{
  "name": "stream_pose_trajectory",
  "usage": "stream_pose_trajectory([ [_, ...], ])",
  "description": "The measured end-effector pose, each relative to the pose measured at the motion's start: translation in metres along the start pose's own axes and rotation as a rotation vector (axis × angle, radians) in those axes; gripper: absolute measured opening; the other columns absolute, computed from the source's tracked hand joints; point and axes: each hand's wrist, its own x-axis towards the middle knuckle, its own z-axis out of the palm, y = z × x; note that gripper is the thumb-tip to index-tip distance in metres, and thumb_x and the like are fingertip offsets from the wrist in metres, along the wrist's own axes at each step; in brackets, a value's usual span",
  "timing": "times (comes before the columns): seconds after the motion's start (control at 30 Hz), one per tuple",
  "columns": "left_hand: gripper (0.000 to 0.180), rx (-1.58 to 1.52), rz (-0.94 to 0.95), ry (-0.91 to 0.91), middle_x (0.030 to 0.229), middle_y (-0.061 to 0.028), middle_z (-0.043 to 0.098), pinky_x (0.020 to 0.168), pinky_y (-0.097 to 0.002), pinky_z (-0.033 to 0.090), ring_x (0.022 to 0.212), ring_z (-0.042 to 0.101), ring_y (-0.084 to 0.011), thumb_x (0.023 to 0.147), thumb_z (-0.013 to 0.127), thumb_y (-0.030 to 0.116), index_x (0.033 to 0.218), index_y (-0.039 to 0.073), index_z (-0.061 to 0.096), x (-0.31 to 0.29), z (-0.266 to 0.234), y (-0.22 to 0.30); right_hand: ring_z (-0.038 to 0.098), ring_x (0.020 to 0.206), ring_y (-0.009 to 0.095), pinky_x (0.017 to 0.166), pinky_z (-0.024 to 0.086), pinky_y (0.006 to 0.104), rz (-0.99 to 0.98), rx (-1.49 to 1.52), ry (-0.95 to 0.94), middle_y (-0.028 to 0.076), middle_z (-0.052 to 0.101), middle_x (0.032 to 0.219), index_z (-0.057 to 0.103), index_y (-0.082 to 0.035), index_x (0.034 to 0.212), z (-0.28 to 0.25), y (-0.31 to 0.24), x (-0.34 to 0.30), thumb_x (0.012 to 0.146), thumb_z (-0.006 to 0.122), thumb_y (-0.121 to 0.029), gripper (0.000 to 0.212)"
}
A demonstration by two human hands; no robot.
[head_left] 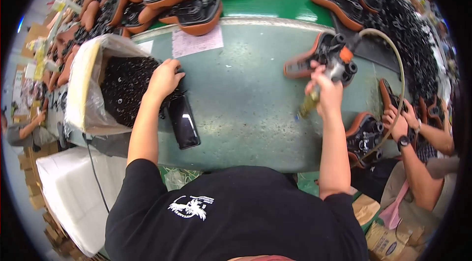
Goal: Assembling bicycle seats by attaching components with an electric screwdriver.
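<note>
My left hand [166,78] is at the right edge of a plastic-lined box [83,84] full of small black parts [125,89]. Its fingers are curled together, and whatever they may hold is hidden. Below that hand a black smartphone [183,122] lies on the green-grey worktable [241,99]. My right hand [324,86] grips an air screwdriver [336,70] with a metal body and an orange section. The tool is over a brown bicycle saddle [300,67], underside up and slightly blurred, with black fittings. The tool partly covers the saddle.
Brown saddles [199,13] pile up at the far left; others [339,8] lie far right beside a heap of black parts [408,25]. A pale hose [402,74] loops right of my tool. Close by, a co-worker's hands [396,121] handle a saddle. A pink paper [196,41] lies ahead.
</note>
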Motion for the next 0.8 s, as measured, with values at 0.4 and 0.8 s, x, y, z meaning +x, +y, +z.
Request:
stream_pose_trajectory([
  [0.4,0.011,-0.258,0.004,0.391,0.096,-0.0113,0.071,0.082,-0.0414,0.058,0.091,0.071,-0.0333,0.088,0.079,0.012,0.097,0.006,0.079,-0.017,0.019,0.020,0.069,0.065,0.014,0.060,0.056,0.0282,0.268,-0.307,-0.263,0.024,0.072,0.117,0.060,0.001,0.105,-0.048,-0.057,-0.170,0.079,0.070,0.006,0.028],
  [0.8,0.022,-1.984,-0.232,-0.471,0.103,-0.0098,0.074,0.082,-0.0355,0.061,0.087,0.072,-0.0201,0.111,0.059,0.016,0.124,-0.001,0.065,-0.089,0.033,0.196,0.066,0.075,0.023,0.078,0.058,0.0465,-0.681,0.256,-0.641,0.021,0.061,0.117,0.046,-0.010,0.123,0.030,-0.113,-0.152,0.099,0.065,-0.003,0.032],
])
